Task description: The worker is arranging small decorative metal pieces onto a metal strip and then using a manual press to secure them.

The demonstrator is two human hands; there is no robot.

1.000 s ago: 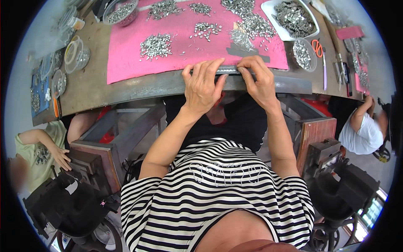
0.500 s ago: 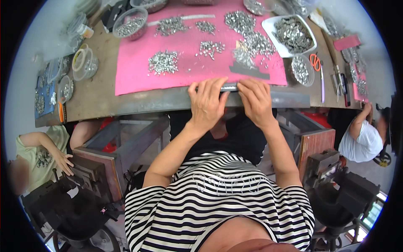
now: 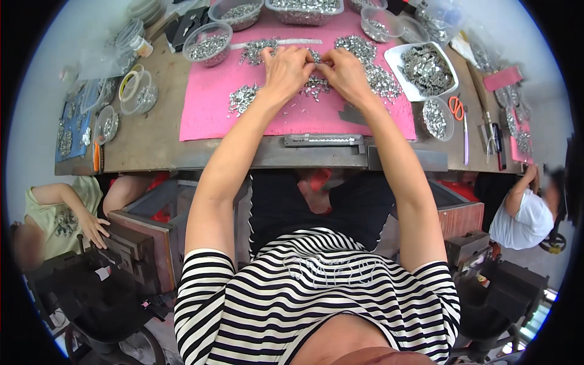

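My left hand (image 3: 287,72) reaches out over the pink mat (image 3: 201,115), fingers bent and drawn in toward the thumb. Close on its right, my right hand (image 3: 347,74) has its thumb and fingers pinched together. Both sets of fingertips meet at a small pile of shiny metal pieces (image 3: 314,56), and what they pinch is too small to make out. Nearer me, a long narrow metal bar (image 3: 322,140) with a slotted, shiny strip lies at the table's front edge, touched by neither hand. Another heap of metal pieces (image 3: 243,98) sits left of my left wrist.
A white tray (image 3: 451,76) of metal pieces stands right of the mat, beside a round clear tub (image 3: 448,125), orange-handled scissors (image 3: 456,108) and a purple stick (image 3: 466,137). Clear tubs (image 3: 207,55) line the back and left. Other people sit on both sides.
Both hands have let go of the metal bar at the front edge and moved forward over the mat to the small pile. The bar now lies on the table.
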